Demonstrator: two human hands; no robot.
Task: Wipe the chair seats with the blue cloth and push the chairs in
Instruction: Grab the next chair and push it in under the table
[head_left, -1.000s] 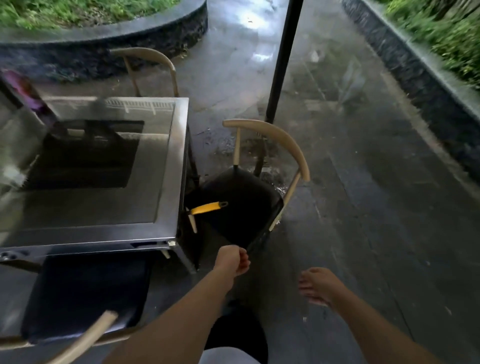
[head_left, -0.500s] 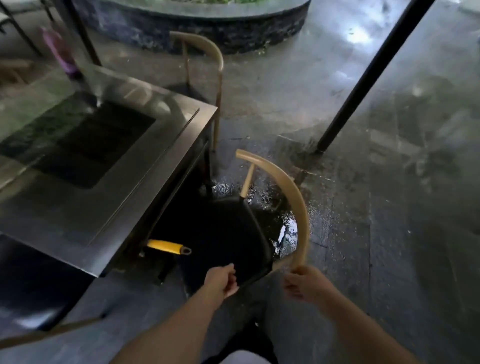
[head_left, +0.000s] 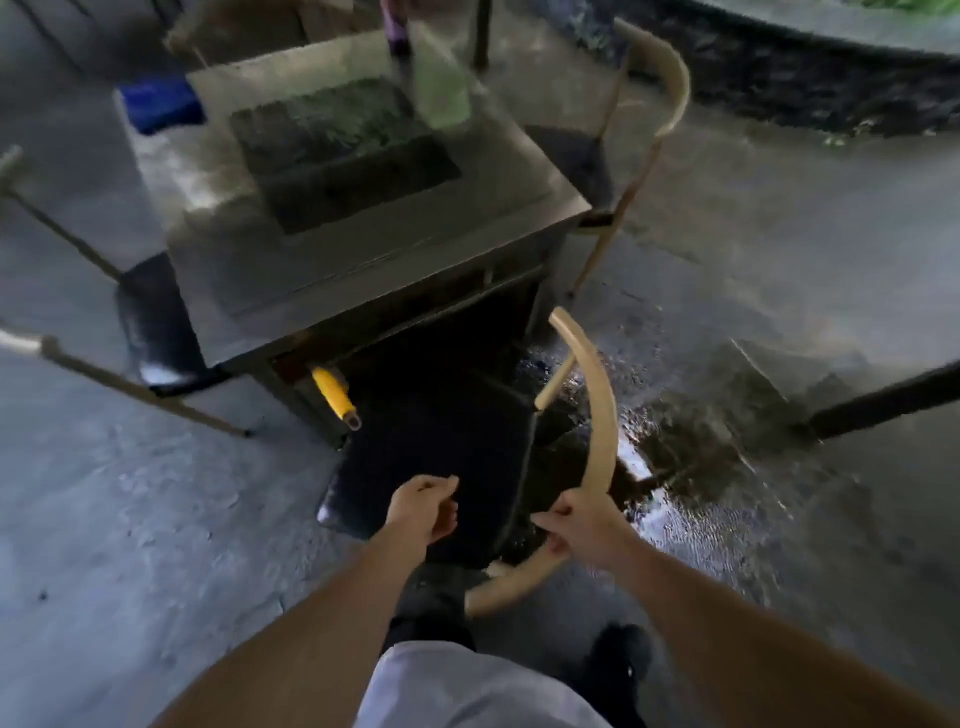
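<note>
Three chairs (head_left: 447, 457) (head_left: 582, 156) (head_left: 156, 332), one table (head_left: 363, 270), one blue cloth (head_left: 158, 104), two hands (head_left: 423, 512) (head_left: 584, 525)

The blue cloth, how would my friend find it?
Start at the metal table in the middle. Look to its far left corner: the blue cloth lies there, next to the dark square set in the top. It is the only bright blue thing; the bottle nearby is pale green.
</note>
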